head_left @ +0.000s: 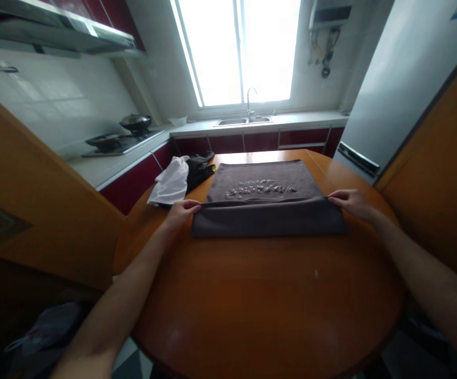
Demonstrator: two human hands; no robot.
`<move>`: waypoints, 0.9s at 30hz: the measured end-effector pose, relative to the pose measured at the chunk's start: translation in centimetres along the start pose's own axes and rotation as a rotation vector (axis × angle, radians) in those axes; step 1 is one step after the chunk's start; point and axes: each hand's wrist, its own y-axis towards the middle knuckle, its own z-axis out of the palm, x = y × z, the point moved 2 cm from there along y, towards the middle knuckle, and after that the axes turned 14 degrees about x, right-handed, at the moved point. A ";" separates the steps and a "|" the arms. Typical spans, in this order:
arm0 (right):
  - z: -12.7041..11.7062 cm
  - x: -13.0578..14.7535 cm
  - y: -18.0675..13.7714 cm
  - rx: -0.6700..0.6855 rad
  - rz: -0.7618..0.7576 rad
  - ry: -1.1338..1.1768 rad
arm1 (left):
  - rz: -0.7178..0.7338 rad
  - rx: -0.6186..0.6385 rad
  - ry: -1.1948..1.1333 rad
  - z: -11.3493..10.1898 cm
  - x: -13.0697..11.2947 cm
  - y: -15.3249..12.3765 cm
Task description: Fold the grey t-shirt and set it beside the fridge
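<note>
A dark grey cloth [267,217], which looks like a cushion cover, lies flat on the wooden table. Its near part is folded over, away from me, in a straight band across the width. Past the fold, the far part shows a raised pattern in the middle. My left hand [184,209] pinches the left end of the folded edge between thumb and fingers. At the right end of that same edge, my right hand [348,201] has a like pinch. The underside of the fold is hidden.
A white garment [171,181] and a black one [200,171] lie heaped on the table's left side. The round-ended wooden table [267,300] fills the foreground. Beyond are a counter with a sink [244,121], a stove with pans [135,122], and a fridge [389,89] at right.
</note>
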 end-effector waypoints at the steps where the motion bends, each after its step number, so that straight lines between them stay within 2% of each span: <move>1: 0.2 -0.4 0.7 0.038 0.018 0.002 | -0.024 0.038 0.007 0.2 0.4 0.6; 4: 0.2 -1.2 2.0 0.135 0.040 0.013 | -0.057 0.109 0.012 0.0 1.0 1.3; 6: -0.4 -1.3 2.7 0.148 0.019 0.021 | -0.056 0.082 -0.019 -0.7 0.7 1.6; 11: -1.9 -1.2 5.0 -0.030 -0.008 0.041 | -0.008 -0.073 -0.126 -1.5 0.2 3.9; 13: -1.6 -1.5 6.3 -0.049 0.017 0.049 | -0.004 -0.087 -0.129 -1.1 0.8 5.3; 15: -0.7 -2.2 7.6 -0.006 0.062 0.063 | -0.024 -0.073 -0.078 -0.5 1.9 6.4; 19: 0.6 -3.9 9.3 0.038 0.112 0.047 | -0.045 -0.057 0.039 0.3 3.8 7.3; 27: 1.1 -4.5 9.2 -0.029 0.087 0.008 | -0.055 -0.083 0.041 0.1 4.6 7.4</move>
